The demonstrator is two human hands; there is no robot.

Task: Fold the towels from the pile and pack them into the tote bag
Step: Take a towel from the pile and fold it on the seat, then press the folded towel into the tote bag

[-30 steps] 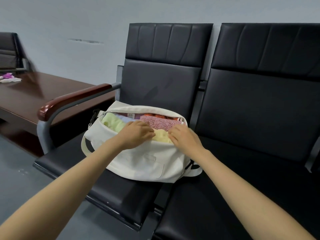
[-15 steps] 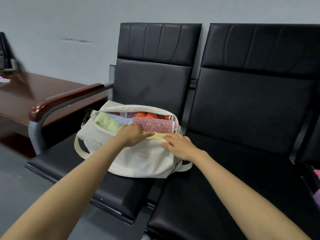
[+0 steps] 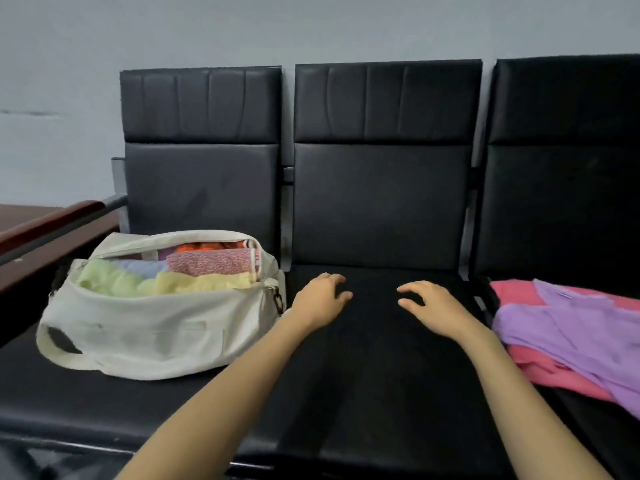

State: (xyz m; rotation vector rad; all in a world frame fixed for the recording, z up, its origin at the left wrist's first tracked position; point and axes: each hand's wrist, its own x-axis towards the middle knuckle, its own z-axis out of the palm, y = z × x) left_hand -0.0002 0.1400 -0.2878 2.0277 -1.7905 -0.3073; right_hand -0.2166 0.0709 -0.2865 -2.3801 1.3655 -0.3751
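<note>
A cream tote bag (image 3: 145,337) lies on the left black seat with its top open. Folded towels fill it: a light green one (image 3: 107,280), a pale yellow one (image 3: 214,282), a pink speckled one (image 3: 211,263) and an orange one (image 3: 204,247) at the back. On the right seat lies the pile, a purple towel (image 3: 568,327) spread over a pink towel (image 3: 540,368). My left hand (image 3: 320,299) and my right hand (image 3: 429,306) hover over the middle seat with loosely spread fingers, holding nothing.
Three joined black padded seats (image 3: 377,358) stand against a grey wall. A wooden armrest (image 3: 52,220) borders the left seat, with a dark brown table (image 3: 20,216) beyond it.
Both hands have left the bag's opening and moved right over the middle seat. The view has swung right, bringing the purple and pink towels into sight.
</note>
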